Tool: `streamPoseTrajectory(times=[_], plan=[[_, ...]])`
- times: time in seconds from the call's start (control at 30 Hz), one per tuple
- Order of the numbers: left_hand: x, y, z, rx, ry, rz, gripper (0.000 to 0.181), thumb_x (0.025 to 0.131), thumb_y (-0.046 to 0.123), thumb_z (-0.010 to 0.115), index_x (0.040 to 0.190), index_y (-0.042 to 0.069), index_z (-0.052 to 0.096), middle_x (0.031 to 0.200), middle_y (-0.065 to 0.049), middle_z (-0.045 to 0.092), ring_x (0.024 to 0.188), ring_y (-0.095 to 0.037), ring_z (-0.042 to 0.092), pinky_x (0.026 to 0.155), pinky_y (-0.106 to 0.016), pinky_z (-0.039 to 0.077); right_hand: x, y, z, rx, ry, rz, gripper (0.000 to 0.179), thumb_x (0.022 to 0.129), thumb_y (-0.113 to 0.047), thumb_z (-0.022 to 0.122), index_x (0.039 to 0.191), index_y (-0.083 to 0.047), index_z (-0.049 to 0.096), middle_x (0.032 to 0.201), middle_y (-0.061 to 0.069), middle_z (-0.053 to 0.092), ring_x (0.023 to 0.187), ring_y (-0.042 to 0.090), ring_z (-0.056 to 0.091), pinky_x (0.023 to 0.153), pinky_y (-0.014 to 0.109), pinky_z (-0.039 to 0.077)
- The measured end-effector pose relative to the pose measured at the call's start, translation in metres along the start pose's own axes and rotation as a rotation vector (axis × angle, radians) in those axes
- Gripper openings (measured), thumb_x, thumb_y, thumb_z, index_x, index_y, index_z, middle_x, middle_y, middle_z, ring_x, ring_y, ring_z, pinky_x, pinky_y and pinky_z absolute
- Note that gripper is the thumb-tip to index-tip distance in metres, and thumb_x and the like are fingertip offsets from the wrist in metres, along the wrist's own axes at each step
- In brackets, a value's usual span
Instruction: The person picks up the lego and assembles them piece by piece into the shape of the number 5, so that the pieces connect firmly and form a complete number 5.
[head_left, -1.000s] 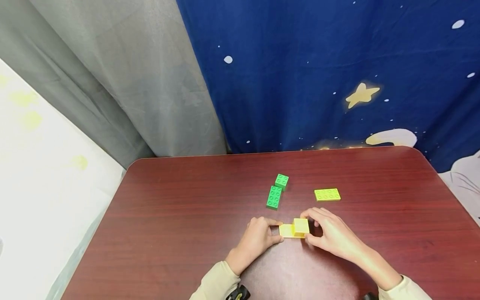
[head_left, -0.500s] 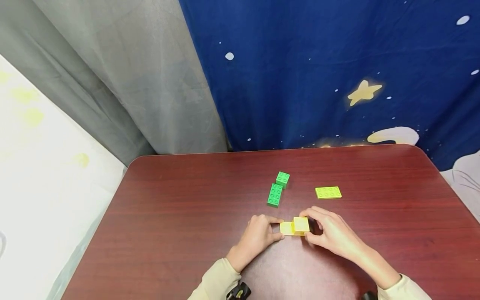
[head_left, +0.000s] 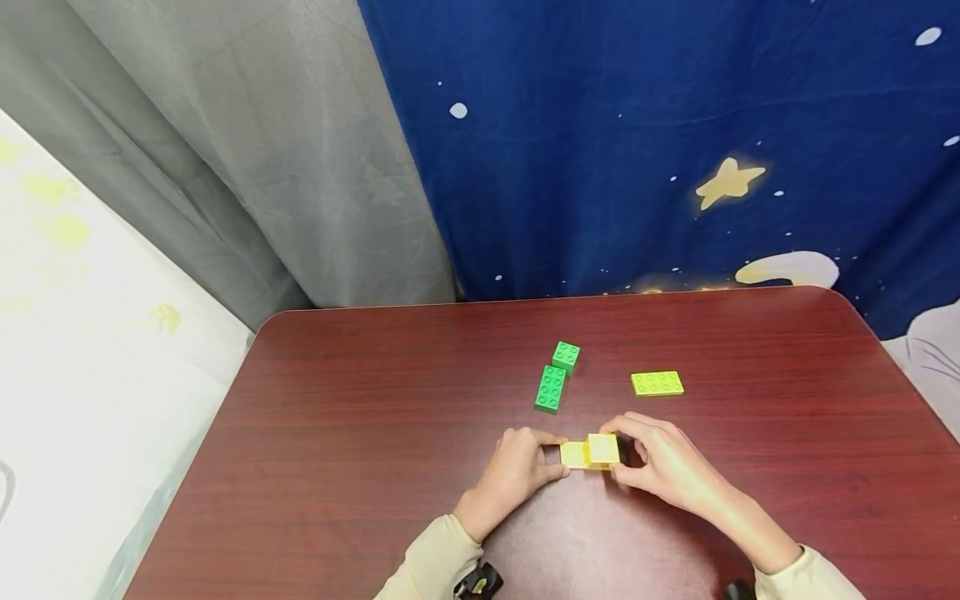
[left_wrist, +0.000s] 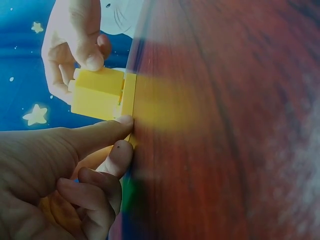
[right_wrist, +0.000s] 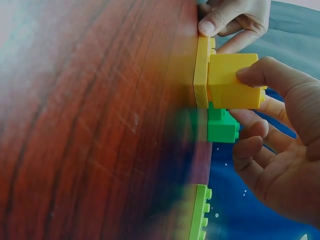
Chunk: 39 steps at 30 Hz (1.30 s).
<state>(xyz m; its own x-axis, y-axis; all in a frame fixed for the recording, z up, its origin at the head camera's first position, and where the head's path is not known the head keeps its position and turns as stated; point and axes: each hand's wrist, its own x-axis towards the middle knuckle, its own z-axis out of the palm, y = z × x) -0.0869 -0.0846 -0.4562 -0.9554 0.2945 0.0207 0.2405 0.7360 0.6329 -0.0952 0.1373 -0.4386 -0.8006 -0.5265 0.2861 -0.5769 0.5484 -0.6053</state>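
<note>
A thin yellow building plate [head_left: 573,455] lies flat on the table, with a square yellow building brick [head_left: 603,449] over its right end. In the left wrist view, a thin gap shows between part of the brick [left_wrist: 97,92] and the plate [left_wrist: 129,95]. My left hand [head_left: 514,468] pinches the plate's left end between thumb and fingers. On the other side, my right hand [head_left: 660,460] holds the brick, its thumb on the near side and a finger on the far side. Studs on the brick's top show in the right wrist view.
Beyond my hands lie a long green brick [head_left: 551,389] and a small green brick [head_left: 566,357], end to end. Farther right is a lime plate [head_left: 657,383]. The dark red table [head_left: 375,417] ends at a grey curtain [head_left: 322,167] and a blue curtain [head_left: 600,150].
Both hands keep their hold, and the yellow pieces stay nearly as they were. The head view has shifted slightly, so the table and the bricks appear a little higher.
</note>
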Motion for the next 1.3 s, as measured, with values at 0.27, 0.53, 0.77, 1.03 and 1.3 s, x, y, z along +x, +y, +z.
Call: streamPoseTrajectory(times=[0.27,0.53,0.77,1.03,1.3], plan=[[-0.0003,-0.0004,0.0007,-0.008,0.004,0.0,0.035,0.068,0.021,0.083,0.1,0.013,0.074,0.044,0.012,0.042,0.041,0.003,0.038,0.04,-0.016,0.034,0.0029,0.0005,-0.0025,0.017,-0.028,0.037,0.036,0.067,-0.006,0.077,0.097,-0.021,0.063,0.074,-0.011,0.054,0.049,-0.002,0.035,0.043,0.018,0.034],[0.0008,0.0008,0.002,-0.012,-0.009,-0.011,0.035,0.069,0.021,0.083,0.101,0.012,0.074,0.045,0.012,0.044,0.041,0.004,0.04,0.04,-0.015,0.035,0.0027,0.0032,-0.0009,0.043,-0.018,0.049,0.037,0.064,-0.004,0.077,0.093,-0.021,0.064,0.077,-0.015,0.054,0.049,-0.001,0.035,0.043,0.018,0.033],[0.0008,0.0008,0.0018,-0.027,0.002,-0.011,0.033,0.069,0.018,0.083,0.1,0.012,0.074,0.046,0.012,0.044,0.041,0.003,0.04,0.04,-0.016,0.035,0.0046,0.0052,0.0011,0.035,0.002,0.039,0.035,0.063,-0.006,0.077,0.091,-0.021,0.064,0.076,-0.016,0.054,0.05,-0.001,0.032,0.044,0.017,0.03],[0.0008,0.0011,0.0001,-0.025,-0.018,-0.014,0.034,0.071,0.021,0.082,0.103,0.012,0.073,0.046,0.012,0.044,0.041,0.002,0.04,0.04,-0.016,0.035,0.0055,0.004,-0.0008,0.049,-0.03,0.069,0.035,0.064,-0.006,0.078,0.093,-0.021,0.064,0.068,-0.007,0.051,0.049,0.0,0.031,0.044,0.017,0.028],[0.0,0.0025,-0.0005,-0.015,-0.005,-0.023,0.035,0.069,0.021,0.082,0.102,0.012,0.073,0.045,0.012,0.044,0.041,0.002,0.04,0.041,-0.016,0.035,0.006,0.0046,-0.0006,0.053,-0.043,0.105,0.037,0.063,-0.006,0.079,0.093,-0.021,0.064,0.062,-0.003,0.046,0.048,0.0,0.032,0.043,0.018,0.029]])
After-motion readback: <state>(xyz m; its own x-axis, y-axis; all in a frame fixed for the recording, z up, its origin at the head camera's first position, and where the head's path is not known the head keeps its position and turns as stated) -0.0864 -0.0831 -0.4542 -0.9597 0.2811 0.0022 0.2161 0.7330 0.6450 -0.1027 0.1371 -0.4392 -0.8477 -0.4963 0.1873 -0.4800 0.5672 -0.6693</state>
